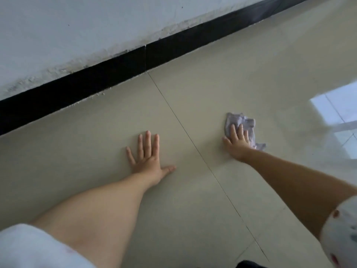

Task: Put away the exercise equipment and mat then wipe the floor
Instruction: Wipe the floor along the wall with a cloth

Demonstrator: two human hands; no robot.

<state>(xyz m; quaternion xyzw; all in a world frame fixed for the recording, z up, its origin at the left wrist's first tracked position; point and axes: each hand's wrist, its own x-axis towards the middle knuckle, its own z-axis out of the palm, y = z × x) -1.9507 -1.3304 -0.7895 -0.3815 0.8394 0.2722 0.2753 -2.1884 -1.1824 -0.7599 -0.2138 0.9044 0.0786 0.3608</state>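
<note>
A crumpled pale purple cloth [243, 122] lies on the beige tiled floor [96, 132] at the right. My right hand [236, 142] presses down on it with straight fingers, palm flat over its near part. My left hand [148, 157] rests flat on the bare floor to the left, fingers spread, holding nothing. A tile joint runs diagonally between the two hands. No exercise equipment or mat is in view.
A black skirting board [116, 64] runs along the foot of a white wall [77, 26] beyond the hands. Bright window light reflects on the floor at the far right [336, 113]. A dark object [249, 265] shows at the bottom edge.
</note>
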